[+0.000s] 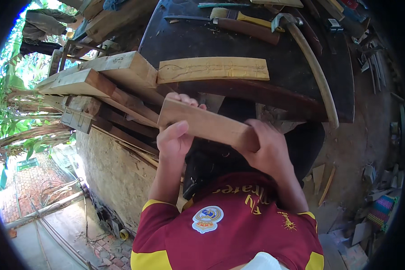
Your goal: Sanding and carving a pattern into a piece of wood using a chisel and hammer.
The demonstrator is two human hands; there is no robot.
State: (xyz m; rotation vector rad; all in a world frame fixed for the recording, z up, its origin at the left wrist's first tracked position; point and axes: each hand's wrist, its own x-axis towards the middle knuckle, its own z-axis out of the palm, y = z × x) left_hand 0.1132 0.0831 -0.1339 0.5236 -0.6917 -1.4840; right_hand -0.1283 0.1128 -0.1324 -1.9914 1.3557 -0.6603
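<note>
A flat, rectangular wooden board [209, 123] is held above my lap, its left end higher in the picture than its right. My left hand [177, 130] grips the left end, with the thumb on the face toward me and the fingers curled behind the far edge. Around the right end my right hand [267, 144] is closed, its fingers partly hidden by the board. Just beyond, a second, paler wooden piece [213, 69] with dark lines on it lies along the near edge of the dark table [184, 42].
On the table lie a hammer [312, 67] with a long curved handle, a brush [243, 17] with a yellow handle, and a chisel-like tool [247, 30] with a brown handle. Thick timber beams [99, 76] are stacked at the left. Wood scraps [319, 180] lie on the floor at right.
</note>
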